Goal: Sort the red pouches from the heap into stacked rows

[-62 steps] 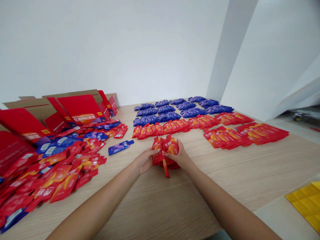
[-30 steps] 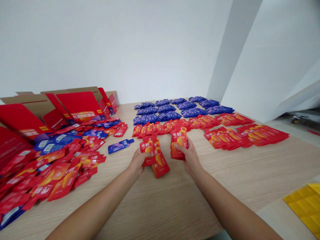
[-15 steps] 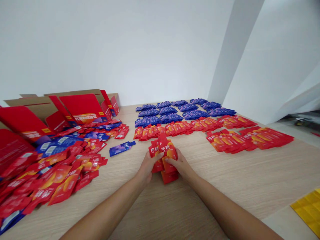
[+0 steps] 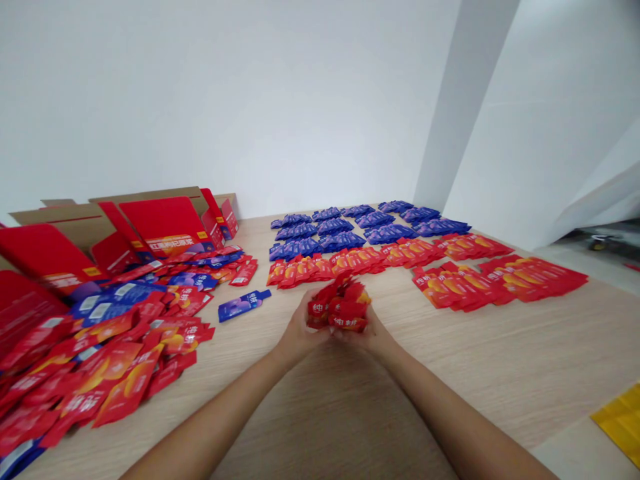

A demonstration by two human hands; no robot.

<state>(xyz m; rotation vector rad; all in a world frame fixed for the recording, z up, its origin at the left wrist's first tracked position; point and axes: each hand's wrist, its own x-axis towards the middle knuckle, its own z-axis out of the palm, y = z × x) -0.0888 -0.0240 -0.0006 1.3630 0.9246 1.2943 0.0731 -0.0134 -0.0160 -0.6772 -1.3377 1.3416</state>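
Between my two hands, just above the wooden table, is a bunch of red sachets [image 4: 343,308] with white print, standing on end with their tops toward me. My left hand [image 4: 303,328] is closed around the bunch's left side. Wrapped on the right side is my right hand [image 4: 373,328], its thumb near the left thumb at the lower edge. Parts of the fingers are hidden behind the sachets. A single blue sachet [image 4: 243,305] lies flat to the left of my left hand. Beyond the hands runs a row of fanned red sachets [image 4: 356,260].
A loose heap of red and blue sachets [image 4: 115,360] covers the table's left side, before open red cartons [image 4: 165,220]. Fanned blue sachets [image 4: 337,241] lie in rows at the back. More fanned red sachets [image 4: 535,275] lie right. Something yellow [image 4: 623,417] shows at lower right.
The red sachets, flatter and facing up before, are now tipped upright and gathered into a tighter bunch. Both hands have shifted around its sides, and the thumbs have moved down from the front.
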